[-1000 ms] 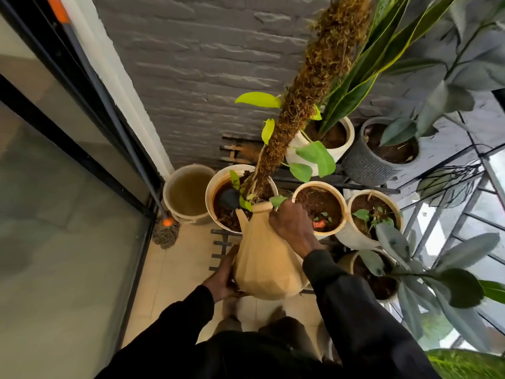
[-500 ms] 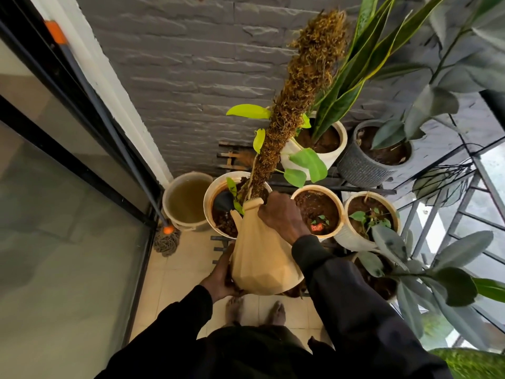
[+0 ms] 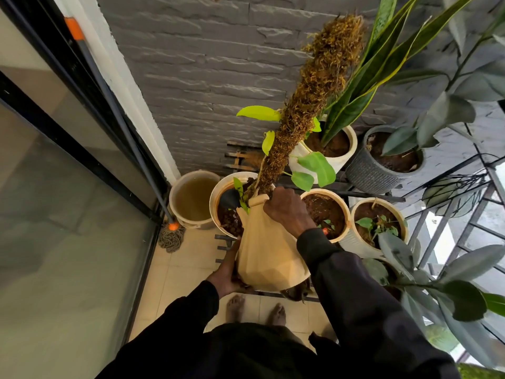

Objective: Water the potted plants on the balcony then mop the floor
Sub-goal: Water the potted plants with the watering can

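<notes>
While your right hand grips the watering can top to tilt it, your left hand cups its base, spout over moss-pole pot.

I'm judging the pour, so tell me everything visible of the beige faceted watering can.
The beige faceted watering can looks like matte plastic: a wide angular body narrowing to a small top, with a thin spout ending in a dark head. It is held tipped toward the white round pot with the moss pole. The right hand grips its top; the left hand cups its base. No water stream shows.
</notes>
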Demonstrator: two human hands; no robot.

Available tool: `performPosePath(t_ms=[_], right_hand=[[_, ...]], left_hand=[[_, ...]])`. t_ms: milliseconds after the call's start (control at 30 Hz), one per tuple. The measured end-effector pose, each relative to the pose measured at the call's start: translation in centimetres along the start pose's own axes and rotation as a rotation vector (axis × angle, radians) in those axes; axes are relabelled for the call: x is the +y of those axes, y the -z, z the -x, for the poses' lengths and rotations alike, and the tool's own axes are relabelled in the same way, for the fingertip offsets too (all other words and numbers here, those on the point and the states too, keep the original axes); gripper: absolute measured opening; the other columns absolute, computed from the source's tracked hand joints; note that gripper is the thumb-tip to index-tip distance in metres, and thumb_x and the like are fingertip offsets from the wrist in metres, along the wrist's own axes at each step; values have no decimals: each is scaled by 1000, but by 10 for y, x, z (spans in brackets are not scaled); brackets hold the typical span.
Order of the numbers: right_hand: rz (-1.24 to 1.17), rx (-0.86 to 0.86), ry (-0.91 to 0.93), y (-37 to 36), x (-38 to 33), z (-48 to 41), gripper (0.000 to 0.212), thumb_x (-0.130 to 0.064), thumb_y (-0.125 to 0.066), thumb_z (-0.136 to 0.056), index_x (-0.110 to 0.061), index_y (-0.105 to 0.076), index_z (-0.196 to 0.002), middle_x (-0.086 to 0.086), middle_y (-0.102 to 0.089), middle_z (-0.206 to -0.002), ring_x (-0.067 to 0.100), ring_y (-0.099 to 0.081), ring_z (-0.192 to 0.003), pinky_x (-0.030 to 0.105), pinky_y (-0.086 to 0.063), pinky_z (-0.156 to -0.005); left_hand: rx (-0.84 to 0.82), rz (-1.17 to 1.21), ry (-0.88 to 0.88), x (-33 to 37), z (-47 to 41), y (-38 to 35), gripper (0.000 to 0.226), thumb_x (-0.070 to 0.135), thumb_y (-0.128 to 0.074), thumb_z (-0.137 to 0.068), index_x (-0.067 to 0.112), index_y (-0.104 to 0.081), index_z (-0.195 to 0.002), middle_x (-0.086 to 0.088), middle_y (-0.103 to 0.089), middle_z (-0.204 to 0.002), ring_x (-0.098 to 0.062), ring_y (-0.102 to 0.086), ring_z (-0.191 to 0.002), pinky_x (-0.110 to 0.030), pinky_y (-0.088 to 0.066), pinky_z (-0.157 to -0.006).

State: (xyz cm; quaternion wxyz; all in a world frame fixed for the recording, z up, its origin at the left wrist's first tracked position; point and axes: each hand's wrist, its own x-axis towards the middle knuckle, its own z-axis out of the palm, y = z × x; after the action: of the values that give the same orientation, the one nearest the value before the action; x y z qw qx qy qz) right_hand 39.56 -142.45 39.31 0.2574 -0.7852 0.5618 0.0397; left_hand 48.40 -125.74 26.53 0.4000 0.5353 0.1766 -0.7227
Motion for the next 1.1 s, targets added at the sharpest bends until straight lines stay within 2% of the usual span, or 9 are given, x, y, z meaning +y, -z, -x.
performPosePath(t_ms=[133,267,367,467,633,800,900,1000,1100], right_hand=[[5,5,6,2,0,1,29,-25,-59,-97,-5,-66,-117,15,-71,-112,38,-69,-103,39,-48,-76],[9,5,14,3,0,3,29,-25,-61,-97,-6,-65,-119,15,-70,-112,36,-69,-100,36,-45,-72],[13,-2,8,2,1,4,32,-25,-61,-96,-6,-63,-121,15,-70,-113,38,-69,-102,37,-45,-72],[23,-15,4,1,0,4,33,-26,-61,-96,-5,-63,-122,15,-69,-115,38,-69,-105,37,-46,-73],[28,-28,4,1,0,5,32,-26,-60,-97,-4,-64,-120,15,-69,-113,38,-69,-104,38,-48,-73],[18,-26,7,3,0,6,30,-24,-60,-98,-4,-65,-120,15,-70,-113,37,-69,-103,36,-47,-73],[17,-28,1,4,0,6,30,-23,-59,-97,-4,-65,-120,16,-70,-116,38,-69,-105,38,-49,-76],[33,-23,-6,6,0,7,33,-23,-58,-96,-3,-64,-122,19,-69,-119,43,-66,-111,44,-53,-85],[41,-27,8,7,0,7,32,-24,-59,-97,-3,-64,-120,18,-69,-117,42,-67,-109,44,-53,-84]], left_hand=[[-11,-22,4,-2,-2,0,83,75,-68,-77,24,-51,-141,-20,-57,-134,-47,-52,-123,-69,-49,-98],[-8,-33,6,-4,-1,1,89,76,-70,-74,25,-49,-145,-20,-54,-140,-48,-50,-126,-66,-53,-92],[-14,-16,18,-7,-1,2,90,75,-72,-73,25,-49,-144,-20,-53,-143,-48,-48,-129,-67,-49,-99],[-9,-7,24,-8,0,2,91,75,-73,-72,24,-49,-144,-21,-53,-142,-48,-49,-129,-66,-50,-99],[-11,2,23,-8,3,3,90,74,-72,-73,24,-49,-144,-21,-53,-142,-48,-49,-128,-64,-53,-91],[-21,2,34,-6,3,3,91,76,-71,-73,24,-49,-145,-21,-51,-144,-49,-47,-130,-69,-44,-105],[-25,-1,40,-6,3,2,90,77,-70,-73,24,-49,-144,-22,-52,-143,-49,-48,-130,-70,-43,-106],[-22,-7,31,-5,3,3,90,77,-70,-73,23,-52,-143,-21,-54,-141,-48,-48,-130,-69,-42,-107],[-28,-6,32,-4,3,2,91,77,-70,-72,23,-52,-143,-22,-54,-141,-48,-49,-130,-69,-43,-107]])
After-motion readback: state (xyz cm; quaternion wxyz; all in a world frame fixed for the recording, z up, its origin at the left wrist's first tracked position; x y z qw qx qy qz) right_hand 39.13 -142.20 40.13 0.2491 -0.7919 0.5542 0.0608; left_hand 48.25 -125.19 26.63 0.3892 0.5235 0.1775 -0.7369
